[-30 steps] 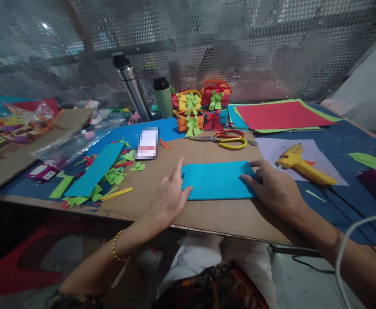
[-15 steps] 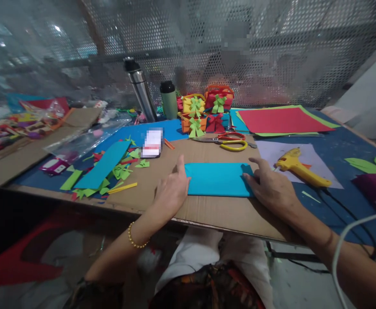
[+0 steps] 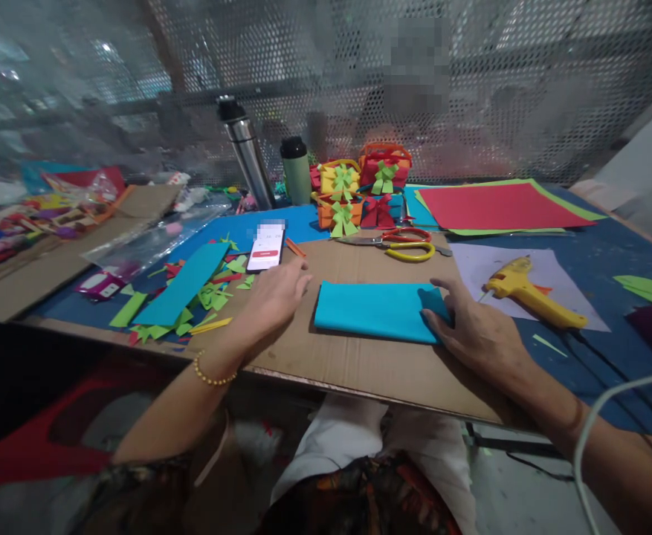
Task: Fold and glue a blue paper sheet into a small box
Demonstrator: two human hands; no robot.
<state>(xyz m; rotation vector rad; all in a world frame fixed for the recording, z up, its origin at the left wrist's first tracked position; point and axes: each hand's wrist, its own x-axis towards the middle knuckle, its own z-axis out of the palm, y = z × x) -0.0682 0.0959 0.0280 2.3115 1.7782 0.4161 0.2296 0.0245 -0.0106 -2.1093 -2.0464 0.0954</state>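
A folded blue sheet [image 3: 378, 310], paper or thin foam by its look, lies flat on the brown cardboard [image 3: 359, 364] in front of me. At its right end is my right hand [image 3: 473, 323], thumb on top and the other fingers along the edge, gripping it. My left hand [image 3: 275, 297] is off the sheet, to its left, low over the cardboard just below the phone [image 3: 267, 249]. Its fingers are loosely bent and nothing shows in them. Beyond the sheet lie scissors [image 3: 412, 251] with yellow and red handles.
A yellow glue gun [image 3: 534, 293] rests on pale paper at right, its cable trailing forward. Red and green sheets [image 3: 512, 208] lie behind it. Small decorated paper baskets [image 3: 340, 215], a steel flask [image 3: 247, 160] and a green bottle [image 3: 295, 171] stand at the back. Scraps [image 3: 208, 293] cover the left.
My left hand has let go of the blue sheet's left end and moved left, towards the phone. My right hand stays at the right end. The sheet's left end now lies slightly askew.
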